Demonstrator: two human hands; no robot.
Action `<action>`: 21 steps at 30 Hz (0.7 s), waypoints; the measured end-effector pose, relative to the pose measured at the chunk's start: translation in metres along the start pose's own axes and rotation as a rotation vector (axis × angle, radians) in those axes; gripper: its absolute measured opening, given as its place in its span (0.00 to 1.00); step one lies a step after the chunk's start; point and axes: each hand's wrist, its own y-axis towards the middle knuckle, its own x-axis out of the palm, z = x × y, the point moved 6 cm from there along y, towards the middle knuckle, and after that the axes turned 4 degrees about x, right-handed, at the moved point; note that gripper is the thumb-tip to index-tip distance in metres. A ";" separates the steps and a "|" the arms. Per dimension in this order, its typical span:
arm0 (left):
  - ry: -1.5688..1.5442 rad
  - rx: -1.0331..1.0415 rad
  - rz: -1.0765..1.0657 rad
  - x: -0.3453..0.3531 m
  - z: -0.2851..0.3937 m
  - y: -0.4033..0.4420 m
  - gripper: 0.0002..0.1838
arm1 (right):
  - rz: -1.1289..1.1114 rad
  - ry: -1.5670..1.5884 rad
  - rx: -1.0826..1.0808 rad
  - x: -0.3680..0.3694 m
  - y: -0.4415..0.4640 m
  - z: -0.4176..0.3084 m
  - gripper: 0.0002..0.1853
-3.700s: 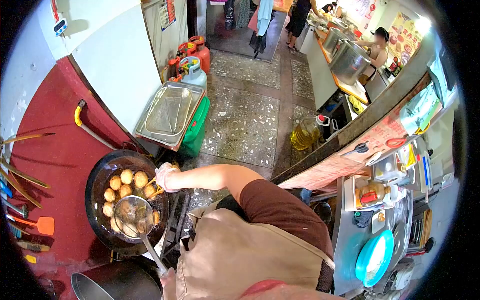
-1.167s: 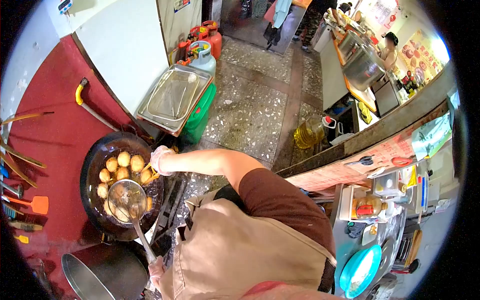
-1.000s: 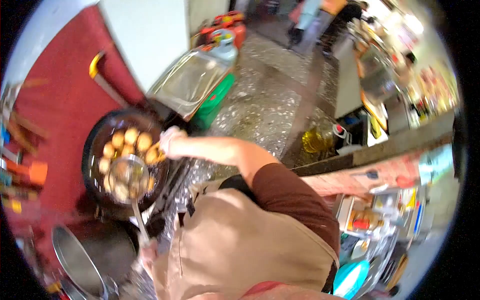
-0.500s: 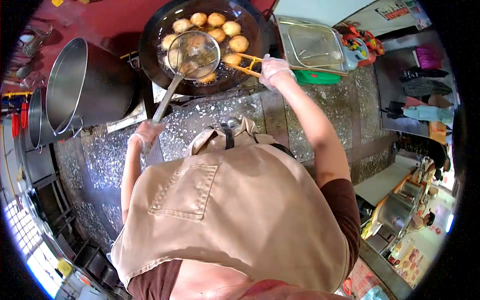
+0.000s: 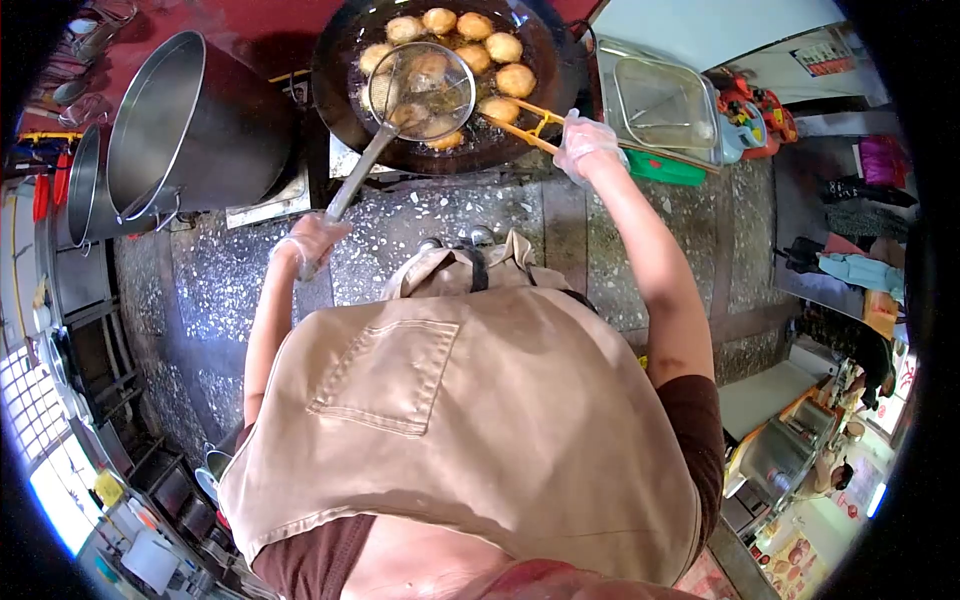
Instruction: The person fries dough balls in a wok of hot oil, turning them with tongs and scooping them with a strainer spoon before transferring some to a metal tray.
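Observation:
My left hand [image 5: 312,243], in a clear plastic glove, is closed round the handle of a mesh skimmer [image 5: 424,92]. The skimmer's round head rests over the left part of a dark wok [image 5: 345,105] of oil, with some food under its mesh. My right hand [image 5: 588,147], also gloved, grips yellow tongs [image 5: 540,127], whose tips reach a golden ball [image 5: 498,109] at the wok's right side. Several more golden-brown balls [image 5: 473,26] float along the far side of the oil.
Left of the wok stands a large metal pot [image 5: 225,120], with a smaller pot [image 5: 85,190] beyond. A wire-topped tray [image 5: 660,100] lies right of the wok, above a green container [image 5: 665,168] and near gas cylinders [image 5: 740,128]. A co-worker [image 5: 825,478] is at the far right counter.
The view has swung round, putting the wok at the top and bringing the pots and my left hand into fuller view. Both hands keep hold of their tools.

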 end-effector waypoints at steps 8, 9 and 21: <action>-0.034 -0.016 0.003 0.003 0.000 0.000 0.20 | 0.094 -0.029 -0.026 -0.008 -0.007 -0.001 0.29; -0.030 -0.023 0.012 0.003 -0.001 0.000 0.20 | 0.079 -0.019 -0.022 -0.009 -0.008 -0.001 0.29; -0.074 0.020 0.041 0.005 0.005 -0.005 0.22 | 0.076 -0.056 -0.021 -0.002 -0.003 -0.001 0.34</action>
